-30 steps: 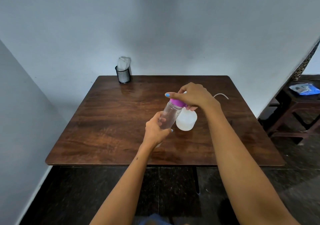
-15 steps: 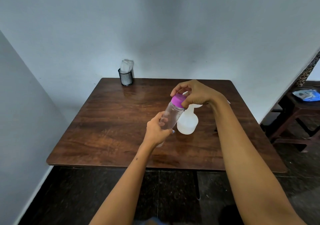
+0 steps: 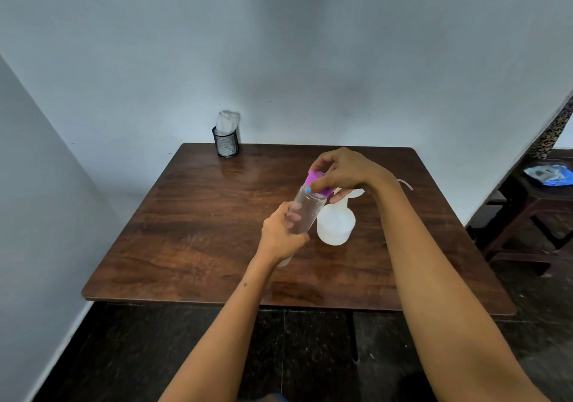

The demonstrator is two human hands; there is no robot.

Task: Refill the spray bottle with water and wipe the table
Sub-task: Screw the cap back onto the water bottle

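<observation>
My left hand (image 3: pixel 280 235) grips a clear water bottle (image 3: pixel 303 214) around its lower body, tilted up to the right above the wooden table (image 3: pixel 192 231). The bottle's purple cap (image 3: pixel 316 183) is pinched between the thumb and fingers of my right hand (image 3: pixel 344 172). Just behind and to the right stands the white translucent spray bottle body (image 3: pixel 336 226) on the table, its neck partly hidden by my right hand. A thin white tube (image 3: pixel 406 183), part of the spray head, shows past my right wrist.
A black mesh cup (image 3: pixel 225 145) with white cloth or tissue (image 3: pixel 228 121) in it stands at the table's back left by the wall. A dark side table (image 3: pixel 539 203) with a blue and white packet (image 3: pixel 547 176) is at the right. The floor is dark.
The view has tilted up a little, so the table sits lower. My right hand has turned on the purple cap; the thumb now lies across its front. The left hand keeps its grip.
</observation>
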